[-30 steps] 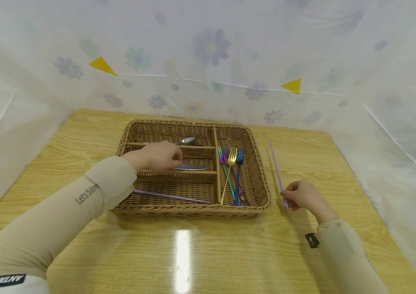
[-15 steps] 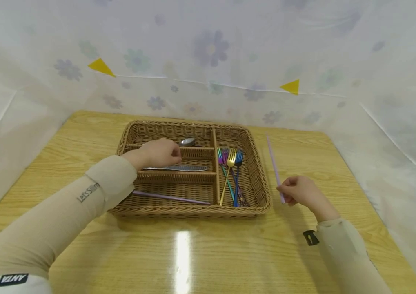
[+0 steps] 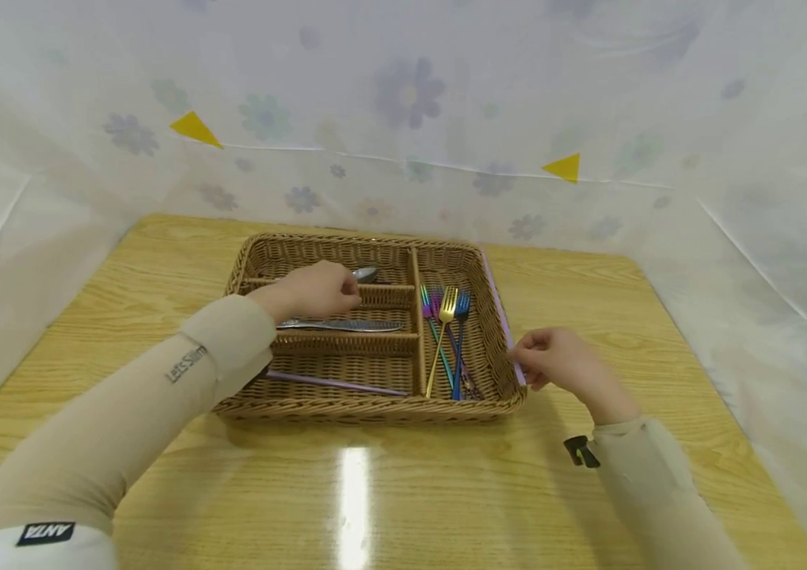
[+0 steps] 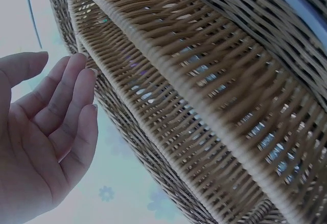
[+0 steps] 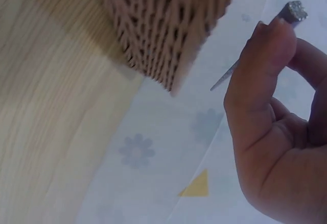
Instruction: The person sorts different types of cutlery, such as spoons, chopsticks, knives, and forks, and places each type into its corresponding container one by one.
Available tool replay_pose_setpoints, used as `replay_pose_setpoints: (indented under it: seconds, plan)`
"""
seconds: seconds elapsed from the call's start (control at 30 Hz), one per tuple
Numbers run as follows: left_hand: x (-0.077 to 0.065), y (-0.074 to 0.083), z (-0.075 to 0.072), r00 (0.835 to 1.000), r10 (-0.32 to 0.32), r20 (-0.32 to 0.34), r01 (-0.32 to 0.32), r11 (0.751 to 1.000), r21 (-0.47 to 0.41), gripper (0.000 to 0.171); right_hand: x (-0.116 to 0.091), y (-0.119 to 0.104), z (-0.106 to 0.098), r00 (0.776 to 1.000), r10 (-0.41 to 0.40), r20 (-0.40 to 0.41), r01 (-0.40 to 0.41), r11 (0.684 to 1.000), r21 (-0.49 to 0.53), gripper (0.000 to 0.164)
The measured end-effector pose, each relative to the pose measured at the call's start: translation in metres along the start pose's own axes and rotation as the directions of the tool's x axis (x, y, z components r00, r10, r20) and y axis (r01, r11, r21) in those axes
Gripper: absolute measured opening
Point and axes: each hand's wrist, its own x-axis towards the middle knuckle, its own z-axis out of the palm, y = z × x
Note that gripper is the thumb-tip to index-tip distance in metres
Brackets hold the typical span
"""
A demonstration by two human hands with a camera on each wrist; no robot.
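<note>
My right hand (image 3: 556, 364) pinches a purple chopstick (image 3: 497, 305) near its thick near end, in line with the right rim of the wicker basket (image 3: 374, 409). In the right wrist view the chopstick's glittery butt (image 5: 295, 12) sticks out past the thumb, its thin tip pointing away. My left hand (image 3: 321, 289), fingers loosely bent with nothing in them, hovers over the basket's left compartments. Below it lies a silver knife (image 3: 346, 324) in the middle compartment. Another purple chopstick (image 3: 335, 383) rests in the front one.
A spoon (image 3: 366, 275) lies in the back compartment. The right compartment holds several forks, among them a gold fork (image 3: 449, 305) and a blue fork (image 3: 463, 313). Beyond the wooden table (image 3: 588, 293) hangs a flowered white sheet (image 3: 374, 103).
My right hand has carried the purple chopstick left from over the table to the basket's right rim. My left hand has lifted off the knife, which now shows more.
</note>
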Motion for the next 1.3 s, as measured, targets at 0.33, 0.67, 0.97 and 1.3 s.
replay_pose_setpoints:
  seconds: [0.33,0.67,0.97,1.3]
  plan:
    - [0.011,0.013,0.001,0.998,0.016,-0.057,-0.019,0.998,-0.052,0.034,0.000,-0.027,0.015,0.997,-0.069,0.025,0.068,0.997,0.035,0.025]
    - [0.034,0.021,0.005,0.997,0.007,-0.078,-0.022,0.983,-0.181,0.033,0.004,-0.047,0.030,0.995,-0.099,0.031,0.098,0.995,0.031,0.022]
    - [0.052,0.034,0.012,0.993,-0.078,-0.092,0.005,0.788,-0.616,0.035,0.005,-0.074,0.058,0.988,-0.145,0.061,0.141,0.988,0.065,0.018]
    - [0.041,0.045,0.000,0.987,-0.030,-0.157,-0.093,0.691,-0.717,0.031,0.003,-0.066,0.060,0.990,-0.141,0.013,0.137,0.977,0.161,0.034]
